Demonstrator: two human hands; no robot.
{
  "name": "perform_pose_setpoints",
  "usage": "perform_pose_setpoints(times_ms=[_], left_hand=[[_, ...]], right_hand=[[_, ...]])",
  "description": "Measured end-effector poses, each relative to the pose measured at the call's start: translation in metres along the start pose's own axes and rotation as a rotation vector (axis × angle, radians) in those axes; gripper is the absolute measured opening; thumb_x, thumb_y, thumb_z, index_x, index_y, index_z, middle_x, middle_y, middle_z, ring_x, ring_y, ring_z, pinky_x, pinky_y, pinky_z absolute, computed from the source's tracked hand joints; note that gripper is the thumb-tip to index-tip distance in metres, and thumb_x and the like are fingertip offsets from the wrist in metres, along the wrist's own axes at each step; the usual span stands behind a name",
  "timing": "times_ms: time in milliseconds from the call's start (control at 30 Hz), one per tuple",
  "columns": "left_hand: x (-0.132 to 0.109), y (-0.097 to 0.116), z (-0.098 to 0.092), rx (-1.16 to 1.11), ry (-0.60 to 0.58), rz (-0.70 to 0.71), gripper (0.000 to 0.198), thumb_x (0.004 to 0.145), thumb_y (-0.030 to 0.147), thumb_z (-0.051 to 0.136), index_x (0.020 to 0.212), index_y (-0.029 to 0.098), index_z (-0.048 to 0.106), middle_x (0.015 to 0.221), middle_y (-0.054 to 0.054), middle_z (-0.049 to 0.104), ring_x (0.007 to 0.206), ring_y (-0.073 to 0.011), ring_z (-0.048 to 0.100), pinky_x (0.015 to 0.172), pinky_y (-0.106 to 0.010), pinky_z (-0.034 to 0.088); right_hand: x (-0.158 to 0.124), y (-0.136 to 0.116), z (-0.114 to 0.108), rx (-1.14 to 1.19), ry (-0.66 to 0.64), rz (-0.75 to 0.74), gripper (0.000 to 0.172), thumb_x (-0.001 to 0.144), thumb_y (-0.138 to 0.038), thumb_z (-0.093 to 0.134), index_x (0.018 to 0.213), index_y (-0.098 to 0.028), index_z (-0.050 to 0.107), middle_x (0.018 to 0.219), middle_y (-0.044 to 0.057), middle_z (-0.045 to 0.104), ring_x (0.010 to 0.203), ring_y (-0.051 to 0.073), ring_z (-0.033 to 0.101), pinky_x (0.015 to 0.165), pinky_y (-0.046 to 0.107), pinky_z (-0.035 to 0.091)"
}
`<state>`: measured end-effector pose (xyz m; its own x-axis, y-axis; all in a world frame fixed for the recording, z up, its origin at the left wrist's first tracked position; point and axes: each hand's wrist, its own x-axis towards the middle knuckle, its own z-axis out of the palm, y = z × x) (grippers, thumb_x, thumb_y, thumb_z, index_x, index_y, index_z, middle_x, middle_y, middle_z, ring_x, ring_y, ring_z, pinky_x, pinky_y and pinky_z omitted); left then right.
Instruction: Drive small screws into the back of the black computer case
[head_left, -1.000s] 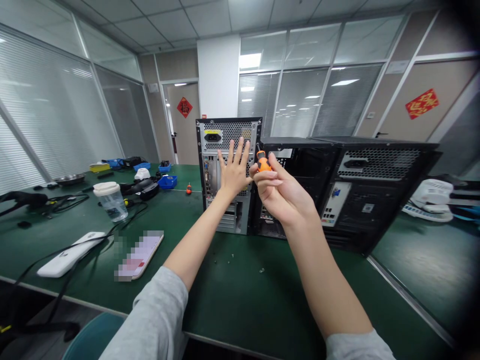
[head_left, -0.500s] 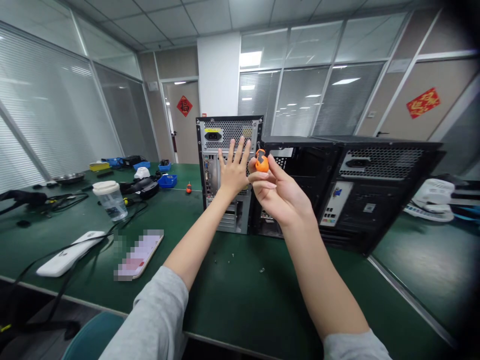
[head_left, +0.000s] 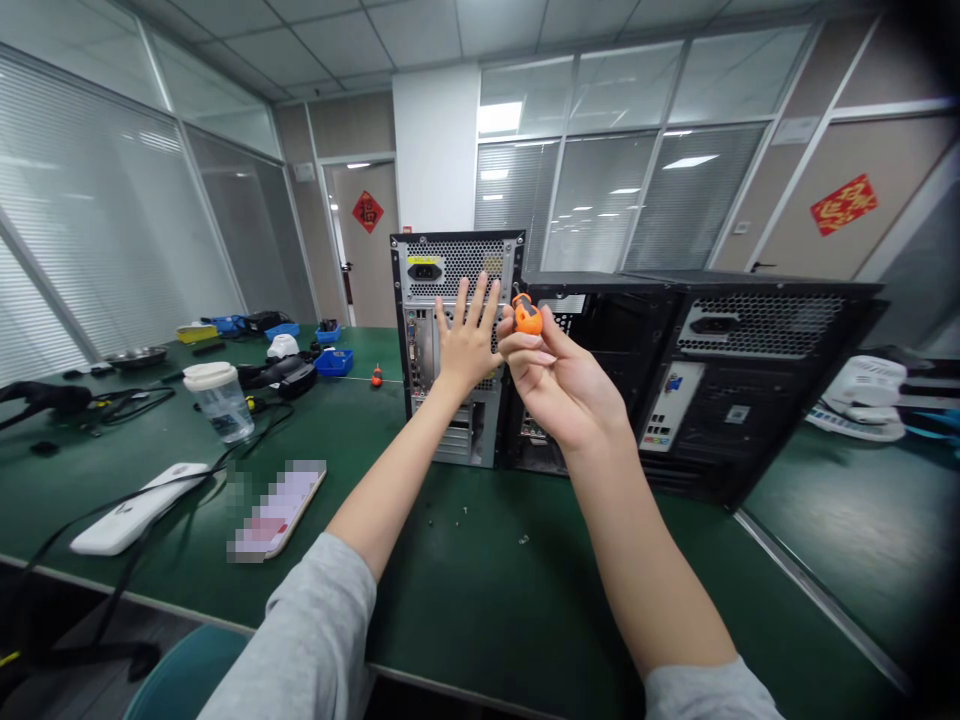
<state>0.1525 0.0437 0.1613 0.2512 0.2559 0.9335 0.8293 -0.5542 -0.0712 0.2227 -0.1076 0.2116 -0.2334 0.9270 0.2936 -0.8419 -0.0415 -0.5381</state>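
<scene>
My left hand (head_left: 469, 340) lies flat with fingers spread against the back of a computer case (head_left: 459, 250), which stands upright on the green table (head_left: 442, 590). In my right hand (head_left: 559, 385) is a short orange and black screwdriver (head_left: 528, 316), gripped by the handle between thumb and fingers. Its shaft points away from me toward the right edge of that case's back panel; whether the tip touches a screw I cannot tell. Beside it on the right stand an open black case (head_left: 600, 320) and another black case (head_left: 757, 330). Several tiny screws (head_left: 523, 540) lie on the table before them.
On the left are a phone (head_left: 281, 510), a white power bank (head_left: 139, 508) with a black cable across it, and a lidded plastic cup (head_left: 221, 402). Farther back sit small blue bins (head_left: 334, 362) and a second orange screwdriver (head_left: 376, 376).
The screwdriver's handle has turned and tilted slightly in my right hand, with the fingers shifting a little to the right. My left hand keeps its place on the case.
</scene>
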Motion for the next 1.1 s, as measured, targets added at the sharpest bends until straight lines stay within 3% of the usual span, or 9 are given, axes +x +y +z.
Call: perform_pose_setpoints(times_ms=[333, 733, 1100], left_hand=[[0.000, 0.000, 0.003, -0.009, 0.009, -0.003, 0.063, 0.079, 0.052, 0.030, 0.135, 0.022, 0.022, 0.143, -0.001, 0.017, 0.134, -0.0198, -0.001, 0.110, -0.045, -0.004], [0.000, 0.000, 0.008, -0.019, 0.040, -0.012, 0.059, 0.081, 0.046, 0.029, 0.135, 0.023, 0.023, 0.142, -0.002, 0.019, 0.134, -0.0196, 0.000, 0.109, -0.048, -0.003], [0.000, 0.001, 0.008, -0.005, 0.036, -0.006, 0.065, 0.079, 0.051, 0.031, 0.135, 0.020, 0.022, 0.142, -0.005, 0.017, 0.134, -0.0201, -0.002, 0.108, -0.046, -0.006]], right_hand=[[-0.002, -0.001, 0.002, -0.043, 0.001, -0.037, 0.037, 0.092, -0.023, 0.019, 0.089, -0.017, 0.055, 0.075, 0.001, 0.051, 0.055, 0.002, 0.046, 0.040, 0.005, 0.043], [-0.005, -0.004, 0.002, -0.108, 0.010, -0.033, 0.036, 0.091, -0.017, 0.019, 0.081, -0.017, 0.054, 0.084, 0.003, 0.053, 0.057, 0.003, 0.044, 0.041, 0.009, 0.041], [-0.006, -0.014, 0.002, -0.110, -0.005, 0.023, 0.036, 0.090, -0.017, 0.018, 0.080, -0.017, 0.052, 0.071, 0.000, 0.047, 0.052, 0.002, 0.041, 0.038, 0.006, 0.038]])
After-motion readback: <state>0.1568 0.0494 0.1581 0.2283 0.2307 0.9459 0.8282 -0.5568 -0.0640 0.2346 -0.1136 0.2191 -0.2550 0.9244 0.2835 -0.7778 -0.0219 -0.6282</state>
